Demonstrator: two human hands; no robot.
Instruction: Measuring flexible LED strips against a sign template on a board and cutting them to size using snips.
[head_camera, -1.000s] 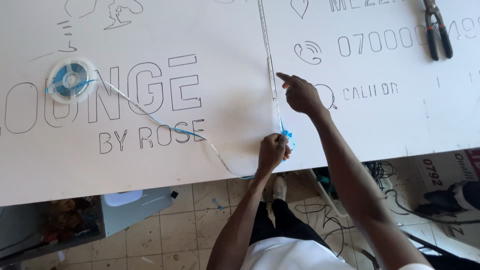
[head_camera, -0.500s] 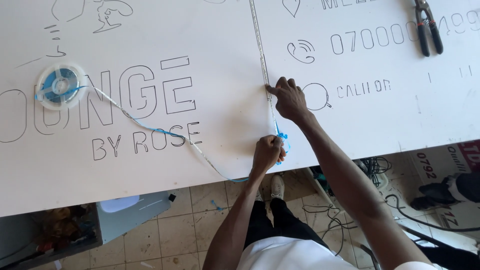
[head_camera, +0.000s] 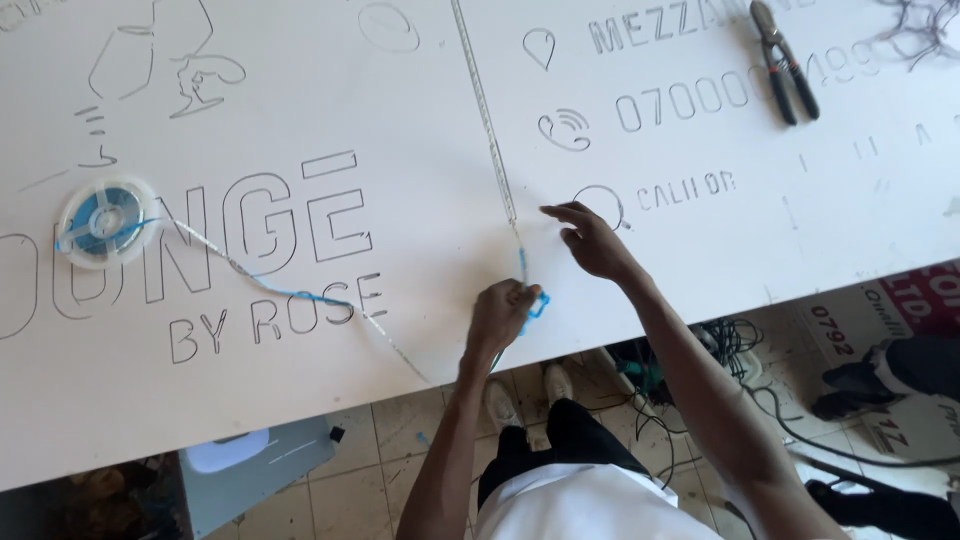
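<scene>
Surface: white sign board (head_camera: 300, 400), letters cut in.
Strip: we see a thin LED strip (head_camera: 519, 262) at its seam, light, floppy; best pinched near the end.
Left hand (head_camera: 500, 312): closed on strip.
Right hand (head_camera: 592, 240): fingers spread, pressing beside the seam, holding nothing.

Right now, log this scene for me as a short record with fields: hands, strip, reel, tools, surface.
left hand: pinching the strip with blue backing at the board's near edge
right hand: fingers pressed on the board beside the seam
strip: runs from the reel across the board to the left hand
reel: flat on the board, far left
pliers: lying top right, untouched
board: white, with cut-out letters
</scene>
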